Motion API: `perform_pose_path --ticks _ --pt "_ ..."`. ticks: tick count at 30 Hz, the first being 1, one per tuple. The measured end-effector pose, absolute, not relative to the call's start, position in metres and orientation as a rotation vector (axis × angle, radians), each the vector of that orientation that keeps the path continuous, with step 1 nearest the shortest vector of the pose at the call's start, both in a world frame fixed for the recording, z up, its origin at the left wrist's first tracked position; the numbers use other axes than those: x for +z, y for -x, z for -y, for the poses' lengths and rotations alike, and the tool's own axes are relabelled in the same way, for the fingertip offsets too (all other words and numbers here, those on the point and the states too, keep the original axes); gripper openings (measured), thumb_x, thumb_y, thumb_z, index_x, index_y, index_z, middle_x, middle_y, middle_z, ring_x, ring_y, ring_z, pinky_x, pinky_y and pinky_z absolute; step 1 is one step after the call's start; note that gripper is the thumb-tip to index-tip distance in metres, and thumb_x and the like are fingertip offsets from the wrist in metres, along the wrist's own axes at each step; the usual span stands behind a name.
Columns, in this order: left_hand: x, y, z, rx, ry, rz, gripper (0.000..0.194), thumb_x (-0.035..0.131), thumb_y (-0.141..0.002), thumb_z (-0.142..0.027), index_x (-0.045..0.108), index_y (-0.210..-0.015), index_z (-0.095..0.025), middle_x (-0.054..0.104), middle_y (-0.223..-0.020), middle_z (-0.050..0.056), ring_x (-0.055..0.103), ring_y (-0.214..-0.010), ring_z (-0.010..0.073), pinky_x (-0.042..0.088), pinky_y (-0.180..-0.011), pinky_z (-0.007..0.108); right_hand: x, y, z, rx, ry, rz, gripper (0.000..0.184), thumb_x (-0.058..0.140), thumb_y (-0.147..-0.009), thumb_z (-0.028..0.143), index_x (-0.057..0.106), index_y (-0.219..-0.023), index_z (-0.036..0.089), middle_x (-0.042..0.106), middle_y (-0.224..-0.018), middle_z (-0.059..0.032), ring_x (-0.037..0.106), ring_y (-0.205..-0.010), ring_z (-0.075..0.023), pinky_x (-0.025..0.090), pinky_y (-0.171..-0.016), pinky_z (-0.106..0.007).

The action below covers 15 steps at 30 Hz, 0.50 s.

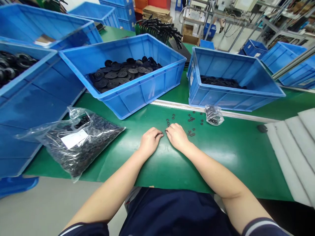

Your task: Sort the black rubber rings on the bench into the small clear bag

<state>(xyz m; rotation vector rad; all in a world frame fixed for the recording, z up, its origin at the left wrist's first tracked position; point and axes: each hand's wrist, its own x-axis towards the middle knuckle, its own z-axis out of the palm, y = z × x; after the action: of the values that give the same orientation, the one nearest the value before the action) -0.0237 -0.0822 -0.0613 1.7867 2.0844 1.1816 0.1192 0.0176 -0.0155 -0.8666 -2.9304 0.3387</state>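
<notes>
Along the green workbench [228, 160] of a factory room, blue plastic crates [145, 95] hold black discs [120, 73] beside a clear bag [81, 144] of black parts; small black rings [192, 119] lie scattered by the curled left hand [150, 141] and right hand [176, 136], any grip unclear

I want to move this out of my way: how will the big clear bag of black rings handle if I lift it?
The bag will probably sag and shift, since its thin plastic holds a loose mass of small rings. It likely feels heavy for its size, being well filled. Its slick film may also slide easily across the green bench top.
</notes>
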Motion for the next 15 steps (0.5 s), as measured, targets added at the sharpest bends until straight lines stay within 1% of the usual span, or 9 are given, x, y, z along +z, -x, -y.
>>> perform_pose_path --ticks 4,7,9,12,15 --pt "-0.063 0.02 0.087 1.066 -1.906 -2.151 0.022 0.052 -0.097 -0.027 0.071 -0.088 -0.02 0.065 -0.086 0.005 0.061 -0.078 0.0173 0.048 -0.069 0.029 -0.013 -0.115 -0.013 0.218 0.897 2.984 0.026 0.047 -0.101 0.021 0.072 -0.1 0.015 0.065 -0.1 -0.0119 0.053 -0.098 -0.0257 0.041 -0.084 -0.037" --pt "-0.058 0.013 0.095 0.845 -2.054 -2.244 0.032 0.044 -0.1 -0.03 0.072 -0.091 -0.018 0.062 -0.086 0.008 0.057 -0.076 0.0202 0.046 -0.066 0.032 -0.009 -0.113 -0.004 0.128 0.844 3.041 0.03 0.042 -0.101 0.018 0.072 -0.098 0.014 0.065 -0.1 -0.0148 0.052 -0.099 -0.0279 0.04 -0.081 -0.04" --pt "-0.054 0.009 0.101 0.703 -2.151 -2.28 0.033 0.041 -0.101 -0.03 0.071 -0.1 -0.017 0.062 -0.089 0.011 0.055 -0.078 0.0224 0.045 -0.068 0.035 -0.008 -0.112 0.003 0.09 0.792 3.059 0.033 0.039 -0.101 0.015 0.071 -0.099 0.012 0.065 -0.103 -0.0169 0.051 -0.101 -0.0291 0.039 -0.082 -0.042" --pt "-0.05 0.006 0.108 0.591 -2.244 -2.314 0.031 0.044 -0.099 -0.028 0.067 -0.116 -0.015 0.063 -0.098 0.015 0.055 -0.083 0.0256 0.045 -0.07 0.039 -0.008 -0.115 0.006 0.081 0.75 3.041 0.032 0.039 -0.099 0.012 0.071 -0.102 0.01 0.064 -0.105 -0.0175 0.05 -0.102 -0.029 0.038 -0.082 -0.043" --pt "-0.049 0.006 0.11 0.616 -2.289 -2.281 0.033 0.049 -0.097 -0.029 0.064 -0.122 -0.014 0.064 -0.108 0.018 0.056 -0.093 0.0295 0.046 -0.075 0.042 -0.01 -0.127 0.004 0.095 0.75 3.001 0.03 0.041 -0.099 0.014 0.071 -0.103 0.011 0.064 -0.103 -0.0151 0.049 -0.102 -0.0288 0.038 -0.082 -0.042"
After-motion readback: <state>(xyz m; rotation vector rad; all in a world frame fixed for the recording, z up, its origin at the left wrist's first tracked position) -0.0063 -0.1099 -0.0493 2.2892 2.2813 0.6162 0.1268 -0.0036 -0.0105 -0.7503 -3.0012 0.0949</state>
